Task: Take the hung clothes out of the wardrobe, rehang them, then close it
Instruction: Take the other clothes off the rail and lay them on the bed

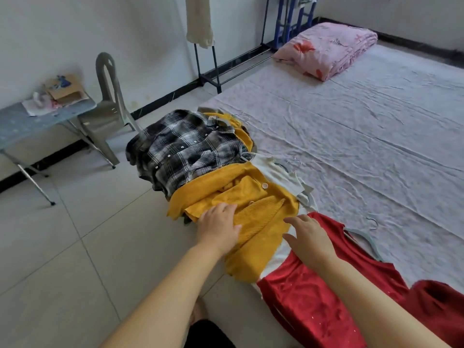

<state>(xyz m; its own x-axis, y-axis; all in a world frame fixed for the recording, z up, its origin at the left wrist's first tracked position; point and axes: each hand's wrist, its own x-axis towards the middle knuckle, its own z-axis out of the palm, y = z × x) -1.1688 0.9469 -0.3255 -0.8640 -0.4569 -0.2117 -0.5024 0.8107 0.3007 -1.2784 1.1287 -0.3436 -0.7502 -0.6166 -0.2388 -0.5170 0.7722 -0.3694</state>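
As left hand, right hand lie flat on cardigan, dress, plaid shirt beside.

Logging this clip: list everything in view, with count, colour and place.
plaid shirt: one, black and white, top of pile at bed edge
yellow cardigan: one, mustard, nearer than the shirt
white garment: one, under the cardigan
red garment: one, nearest
hangers: three show, grey, in garments
bed: one, lilac sheet, right
quilt: one, pink, folded, far end
chair: one, grey, left
folding table: one, blue top, far left
clothes rack: one, black, by wall
left hand: on the cardigan
right hand: at white and red garments
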